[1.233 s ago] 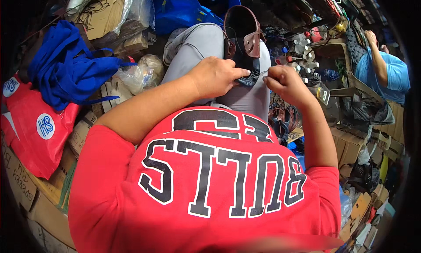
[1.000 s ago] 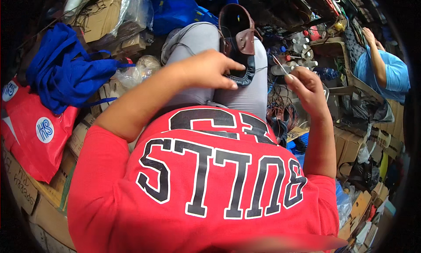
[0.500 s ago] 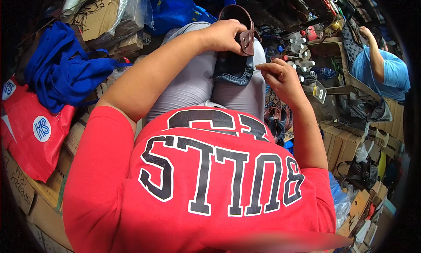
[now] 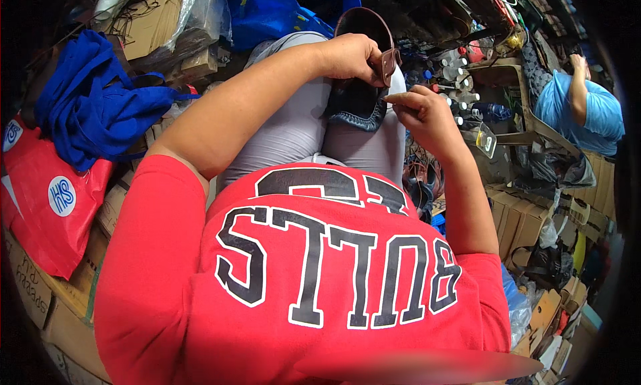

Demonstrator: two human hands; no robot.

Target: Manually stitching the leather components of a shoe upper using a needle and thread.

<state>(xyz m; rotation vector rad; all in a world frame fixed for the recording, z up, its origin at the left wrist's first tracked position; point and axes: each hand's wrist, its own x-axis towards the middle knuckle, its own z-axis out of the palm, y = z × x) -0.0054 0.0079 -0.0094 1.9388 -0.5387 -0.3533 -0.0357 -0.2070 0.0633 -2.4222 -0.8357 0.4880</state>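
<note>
On my lap rests a leather shoe (image 4: 358, 116) with a dark blue, stitched toe end pointing toward me and a brown collar with an eyelet tab curving up at the far end. My left hand (image 4: 354, 56) grips its side close to the brown tab; the fingertips are partly hidden behind the leather. My right hand (image 4: 425, 111) is just right of the toe. Its thumb and forefinger are pinched together at the shoe's edge. Whatever thin thing sits between those fingers is too small to name.
Left lie a blue cloth bag (image 4: 87, 104) and a red plastic bag (image 4: 50, 205). Several bottles (image 4: 461, 84) stand to the right, beyond my right hand. A person in a blue shirt (image 4: 587, 111) is at far right. Cardboard (image 4: 517, 215) is stacked lower right.
My left hand and the brown tab have shifted slightly right and down. My right fingertips have moved a little left and up against the shoe's edge. The other person's arm has moved.
</note>
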